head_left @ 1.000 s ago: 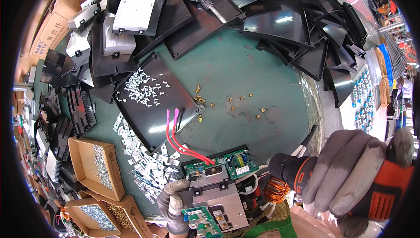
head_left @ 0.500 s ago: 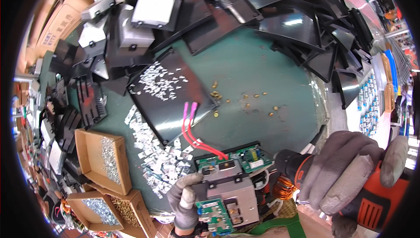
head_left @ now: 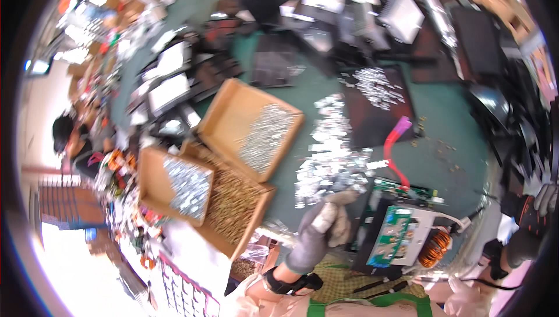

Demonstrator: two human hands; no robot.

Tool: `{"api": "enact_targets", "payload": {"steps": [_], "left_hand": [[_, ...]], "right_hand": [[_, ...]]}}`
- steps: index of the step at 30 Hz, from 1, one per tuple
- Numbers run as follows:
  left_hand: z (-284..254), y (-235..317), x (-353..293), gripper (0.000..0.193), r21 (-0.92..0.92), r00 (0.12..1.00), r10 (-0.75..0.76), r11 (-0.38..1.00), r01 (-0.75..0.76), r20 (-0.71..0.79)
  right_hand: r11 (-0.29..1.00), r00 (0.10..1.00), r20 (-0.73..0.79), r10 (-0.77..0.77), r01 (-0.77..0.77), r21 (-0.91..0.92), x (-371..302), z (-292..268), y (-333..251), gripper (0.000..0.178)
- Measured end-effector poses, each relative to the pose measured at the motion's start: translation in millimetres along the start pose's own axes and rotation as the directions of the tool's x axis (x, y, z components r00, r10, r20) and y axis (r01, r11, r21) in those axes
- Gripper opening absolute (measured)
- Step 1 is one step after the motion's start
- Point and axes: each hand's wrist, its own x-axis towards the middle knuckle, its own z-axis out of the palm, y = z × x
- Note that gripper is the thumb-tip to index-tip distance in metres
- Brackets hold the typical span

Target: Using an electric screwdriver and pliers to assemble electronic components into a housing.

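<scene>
My left hand [head_left: 320, 232], in a grey glove, is beside the device, at the near edge of a pile of small silvery metal clips [head_left: 329, 163]. Its fingers are curled together, and anything between them is too blurred to make out. The device, a grey metal unit with green circuit boards [head_left: 391, 235], a copper coil [head_left: 435, 249] and a red cable with a pink end [head_left: 396, 148], stands at the table's near edge. At the far right, my gloved right hand [head_left: 546, 199] is closed round a black and red power drill [head_left: 527, 224], partly cut off by the rim.
Cardboard boxes of silvery screws [head_left: 268, 136], silvery small parts [head_left: 186, 186] and brass-coloured screws [head_left: 233, 203] stand left. Small metal pieces lie on a black panel [head_left: 378, 128]. More black panels [head_left: 495, 113] crowd the right side. A person [head_left: 75, 136] is at far left.
The view has swung left, bringing the boxes nearer the middle. My left hand has left the device for the clip pile. The drill, in my right hand, is now farther from the device.
</scene>
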Motion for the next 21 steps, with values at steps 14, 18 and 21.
{"api": "enact_targets", "payload": {"steps": [14,18,21], "left_hand": [[-43.9,-17.5,-30.7,0.043,0.4,0.963,0.107,0.894,-0.202,0.248],[-44.7,-20.5,-29.6,0.038,0.353,0.943,0.169,0.896,-0.267,0.286],[-43.9,-19.9,-31.8,0.037,0.335,0.94,0.181,0.9,-0.277,0.291]], "right_hand": [[0.305,0.938,-0.261,0.228,-0.323,-0.896,-147.0,-80.3,36.4,0.039],[0.117,0.934,-0.279,0.225,-0.31,-0.943,-165.3,-94.3,49.0,0.044],[0.051,0.934,-0.277,0.225,-0.295,-0.954,-172.0,-98.2,51.8,0.049]]}}
